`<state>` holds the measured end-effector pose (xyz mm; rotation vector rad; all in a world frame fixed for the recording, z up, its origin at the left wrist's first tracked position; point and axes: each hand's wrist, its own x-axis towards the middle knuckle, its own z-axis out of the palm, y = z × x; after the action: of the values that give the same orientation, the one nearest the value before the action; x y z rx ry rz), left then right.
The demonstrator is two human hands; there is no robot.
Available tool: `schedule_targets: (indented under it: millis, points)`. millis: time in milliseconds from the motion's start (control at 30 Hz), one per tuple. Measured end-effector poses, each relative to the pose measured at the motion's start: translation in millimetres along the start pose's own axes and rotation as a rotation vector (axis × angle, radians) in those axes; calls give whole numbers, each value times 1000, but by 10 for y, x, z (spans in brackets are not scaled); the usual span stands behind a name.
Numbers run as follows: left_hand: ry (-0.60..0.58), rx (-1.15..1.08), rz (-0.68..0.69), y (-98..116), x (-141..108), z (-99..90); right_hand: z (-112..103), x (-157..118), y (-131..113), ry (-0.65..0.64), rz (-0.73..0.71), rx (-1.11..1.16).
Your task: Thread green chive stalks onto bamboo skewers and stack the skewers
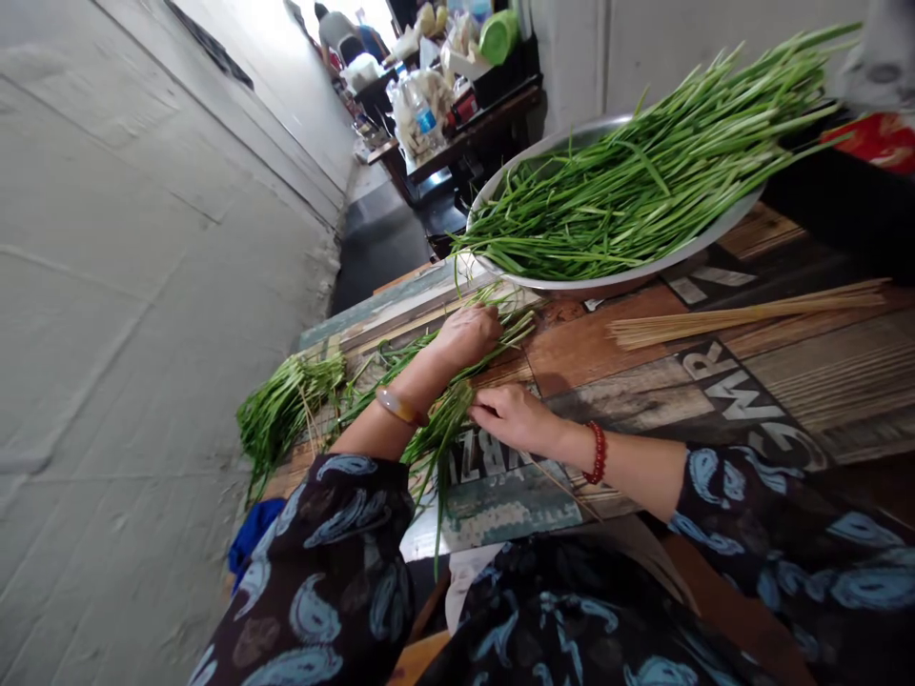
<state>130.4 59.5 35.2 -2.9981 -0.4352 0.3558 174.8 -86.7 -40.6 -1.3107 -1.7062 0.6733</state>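
Observation:
My left hand (pixel 468 333), with a pale bangle at the wrist, is closed over green stalks lying on the patterned table (pixel 586 353). My right hand (pixel 511 414), wearing a red bead bracelet, has its fingers pressed together at the end of a small folded green bunch (pixel 447 414). A thin stick runs below that hand toward the table's front edge. Several thin wooden sticks (pixel 743 314) lie together to the right. Behind them a large metal bowl (pixel 615 281) holds a heap of long green stalks (pixel 629 191). Skewered green bunches (pixel 290 410) are piled at the left.
A grey wall (pixel 143 238) runs along the left. Beyond the table, a dark side table (pixel 486 129) carries bags, a water bottle (pixel 421 114) and a green container (pixel 498 36). A person (pixel 339 36) is in the far background. Blue cloth (pixel 254 534) hangs by the table's left end.

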Motion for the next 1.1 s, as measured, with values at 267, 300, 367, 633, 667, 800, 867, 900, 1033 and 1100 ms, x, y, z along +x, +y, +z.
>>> schedule_targets:
  millis: [267, 300, 367, 633, 667, 800, 867, 900, 1033, 1100]
  points:
    - [396, -492, -355, -334, -533, 55, 0, -17, -7, 24, 26, 52]
    - [446, -626, -418, -360, -655, 56, 2, -17, -9, 28, 28, 58]
    - [539, -899, -510, -345, -899, 78, 4, -16, -10, 36, 31, 61]
    - [634, -1445, -735, 205, -1296, 440, -22, -36, -34, 107, -16, 107]
    - [650, -1481, -738, 246, -1286, 477, -29, -40, -42, 109, -28, 114]
    - [715, -1587, -740, 296, -1251, 545, -61, -56, -82, 85, -33, 104]
    - [735, -1629, -720, 293, -1253, 553, -79, -61, -103, 74, -17, 87]
    - [738, -1648, -707, 293, -1257, 555, -89, -62, -113, 67, -10, 80]
    - [739, -1701, -655, 318, -1281, 554, -126, -65, -144, 27, 4, 73]
    - [734, -1714, -632, 332, -1288, 544, -141, -66, -156, 7, 16, 72]
